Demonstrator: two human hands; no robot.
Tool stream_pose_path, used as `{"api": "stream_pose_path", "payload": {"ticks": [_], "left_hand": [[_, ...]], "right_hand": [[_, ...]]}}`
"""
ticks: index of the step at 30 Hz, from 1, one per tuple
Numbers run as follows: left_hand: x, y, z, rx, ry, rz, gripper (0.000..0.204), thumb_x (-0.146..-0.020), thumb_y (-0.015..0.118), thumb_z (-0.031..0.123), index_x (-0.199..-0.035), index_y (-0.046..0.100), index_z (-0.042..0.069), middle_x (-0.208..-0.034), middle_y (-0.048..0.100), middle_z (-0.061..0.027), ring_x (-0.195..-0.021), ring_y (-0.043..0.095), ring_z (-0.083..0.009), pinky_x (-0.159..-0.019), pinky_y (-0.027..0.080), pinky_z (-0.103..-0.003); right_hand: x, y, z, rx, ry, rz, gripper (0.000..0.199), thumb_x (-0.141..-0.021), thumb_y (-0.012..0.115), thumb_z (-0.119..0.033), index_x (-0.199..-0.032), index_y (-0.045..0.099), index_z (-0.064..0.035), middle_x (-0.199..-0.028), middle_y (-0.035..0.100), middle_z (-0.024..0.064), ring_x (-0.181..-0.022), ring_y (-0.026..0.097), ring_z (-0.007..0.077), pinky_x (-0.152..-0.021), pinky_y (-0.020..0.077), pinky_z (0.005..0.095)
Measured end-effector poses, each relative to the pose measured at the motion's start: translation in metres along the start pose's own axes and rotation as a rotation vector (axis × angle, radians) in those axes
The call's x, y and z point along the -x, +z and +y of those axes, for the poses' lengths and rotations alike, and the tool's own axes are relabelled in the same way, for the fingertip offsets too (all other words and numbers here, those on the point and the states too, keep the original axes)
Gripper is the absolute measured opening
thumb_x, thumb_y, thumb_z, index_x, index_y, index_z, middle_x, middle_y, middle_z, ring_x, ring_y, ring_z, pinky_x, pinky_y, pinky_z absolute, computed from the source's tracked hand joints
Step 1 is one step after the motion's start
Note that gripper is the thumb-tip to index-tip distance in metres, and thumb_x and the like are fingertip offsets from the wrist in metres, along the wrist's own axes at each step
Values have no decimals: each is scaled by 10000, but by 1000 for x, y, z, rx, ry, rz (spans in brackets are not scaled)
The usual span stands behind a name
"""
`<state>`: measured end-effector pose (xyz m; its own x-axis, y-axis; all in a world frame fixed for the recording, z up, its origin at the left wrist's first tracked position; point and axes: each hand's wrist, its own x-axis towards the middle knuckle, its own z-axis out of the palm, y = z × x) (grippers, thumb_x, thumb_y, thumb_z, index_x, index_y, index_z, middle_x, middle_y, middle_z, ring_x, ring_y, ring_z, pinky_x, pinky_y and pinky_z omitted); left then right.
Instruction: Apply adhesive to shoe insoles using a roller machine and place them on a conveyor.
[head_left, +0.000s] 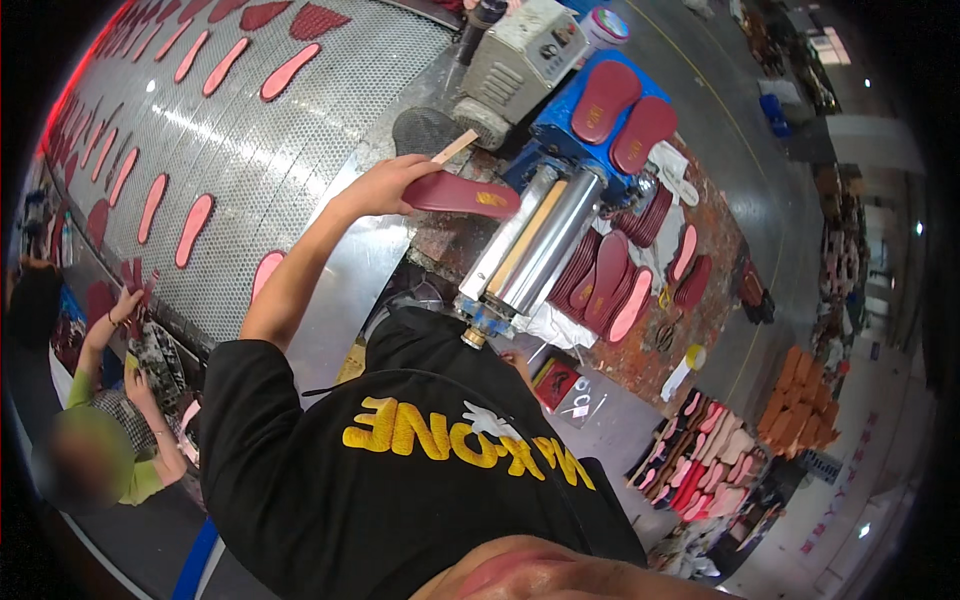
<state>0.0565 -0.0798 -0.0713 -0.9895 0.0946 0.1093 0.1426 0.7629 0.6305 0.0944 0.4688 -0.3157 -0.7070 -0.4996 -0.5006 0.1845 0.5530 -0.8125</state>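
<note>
My left hand (pixel 388 186) reaches out over the metal bench and grips the heel end of a dark red insole (pixel 462 194). The insole's toe end points at the twin steel rollers (pixel 535 245) of a small machine. A thin wooden stick (pixel 455 147) lies just beyond that hand. Only a bit of my right hand (pixel 517 364) shows below the rollers, behind my black shirt; I cannot tell whether it holds anything.
A wide perforated metal conveyor (pixel 250 120) carries several red and pink insoles. Stacks of insoles (pixel 610 280) lie right of the rollers, two more on a blue plate (pixel 620 115). A motor (pixel 520 60) stands behind. Another person's hands (pixel 125 305) work at the left. Crates of insoles (pixel 710 455) sit on the floor.
</note>
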Motion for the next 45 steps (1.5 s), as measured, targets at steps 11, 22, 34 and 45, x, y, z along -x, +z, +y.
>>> {"api": "stream_pose_path", "payload": {"ticks": [11,22,34,45], "left_hand": [[219,24,-190,1425,-1333,466,545,-893,455,541,-1213,519,105,-1108,573,-79,-916,563,-246,-756,472,-410],[151,11,-299,1153,-1370,624,330,-870,514,440,-1039,560,160,-902,540,-30,-776,507,-174,-692,464,-392],[10,29,-379,530,-1047,522,549,-797,606,342,-1153,554,-72,-1145,583,-260,-1105,546,-331,-926,413,-370],[105,132,-133,1080,-938,296,167,-893,543,219,-846,595,67,-704,572,-11,-594,510,-78,-502,401,-206]], "right_hand": [[-6,15,-53,654,258,-185,305,-796,512,-256,-927,629,-6,-837,597,275,-829,588,446,-721,458,471],[37,43,-92,569,346,27,281,-764,492,-105,-994,590,23,-975,603,280,-961,551,454,-811,450,486],[56,64,-124,405,294,259,281,-784,595,-175,-1012,611,-11,-802,655,174,-734,638,252,-662,489,362],[-6,-121,-186,351,31,890,334,-773,623,-224,-1001,568,14,-801,638,185,-779,640,317,-700,494,393]]}}
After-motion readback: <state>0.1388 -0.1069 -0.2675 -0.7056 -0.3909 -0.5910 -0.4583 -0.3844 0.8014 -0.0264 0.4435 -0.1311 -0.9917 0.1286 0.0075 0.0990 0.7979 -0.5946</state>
